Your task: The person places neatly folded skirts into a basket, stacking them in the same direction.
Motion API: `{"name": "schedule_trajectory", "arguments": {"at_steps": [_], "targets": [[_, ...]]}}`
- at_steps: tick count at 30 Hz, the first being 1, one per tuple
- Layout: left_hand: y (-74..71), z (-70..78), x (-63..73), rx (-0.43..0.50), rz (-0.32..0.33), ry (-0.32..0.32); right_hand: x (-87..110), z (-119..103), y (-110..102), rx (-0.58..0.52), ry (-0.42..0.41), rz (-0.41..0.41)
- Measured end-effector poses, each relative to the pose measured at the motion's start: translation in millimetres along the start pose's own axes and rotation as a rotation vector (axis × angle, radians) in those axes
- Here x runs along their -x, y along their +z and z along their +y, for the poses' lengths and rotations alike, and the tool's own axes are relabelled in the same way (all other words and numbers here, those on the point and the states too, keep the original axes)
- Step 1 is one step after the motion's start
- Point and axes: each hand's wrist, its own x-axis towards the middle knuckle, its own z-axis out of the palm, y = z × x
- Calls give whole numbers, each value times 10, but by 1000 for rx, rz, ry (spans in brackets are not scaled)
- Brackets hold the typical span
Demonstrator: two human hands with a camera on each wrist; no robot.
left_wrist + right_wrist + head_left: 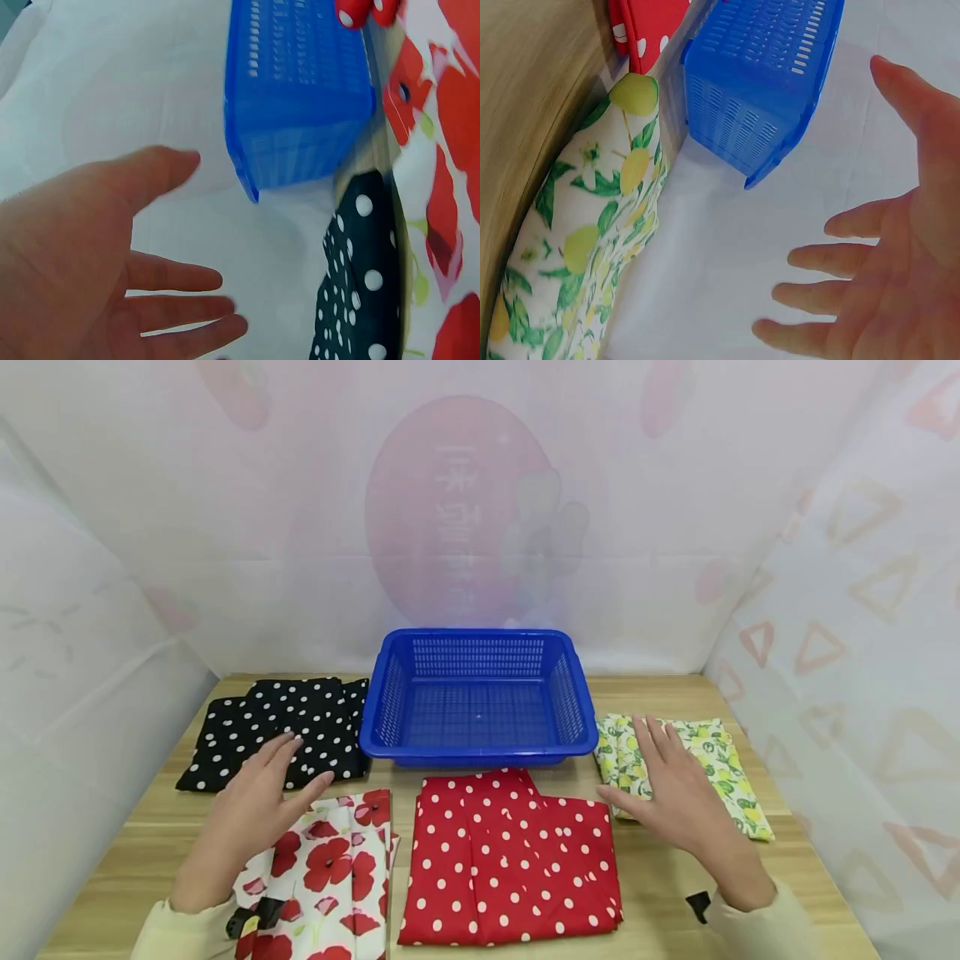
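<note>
My left hand (251,802) hovers with fingers extended and thumb spread, holding nothing. In the head view it overlaps a folded black cloth with white dots (300,718) and a white cloth with red poppies (322,860). My right hand (675,789), fingers likewise straight and thumb apart, is over a folded cloth with lemons and leaves (720,752) and grips nothing. Between the hands lies a folded red cloth with white dots (510,860). Behind it stands a blue plastic basket (480,752) with perforated walls and nothing inside.
All of these lie on a wood-grain table (652,893). White printed sheets (480,593) hang behind and at both sides, close to the table's edges. The basket stands near the back sheet, between the black and lemon cloths.
</note>
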Motion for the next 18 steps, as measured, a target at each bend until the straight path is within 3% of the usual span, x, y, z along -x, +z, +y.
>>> {"name": "schedule_trajectory", "arguments": {"at_steps": [8,13,18], "targets": [[-87,351,79,90,-107,37,119,36,-136,-98,2,-14],[20,549,126,96,-134,62,168,72,-33,-142,13,-51],[166,689,149,142,-173,90,250,58,152,-184,63,-152]]}}
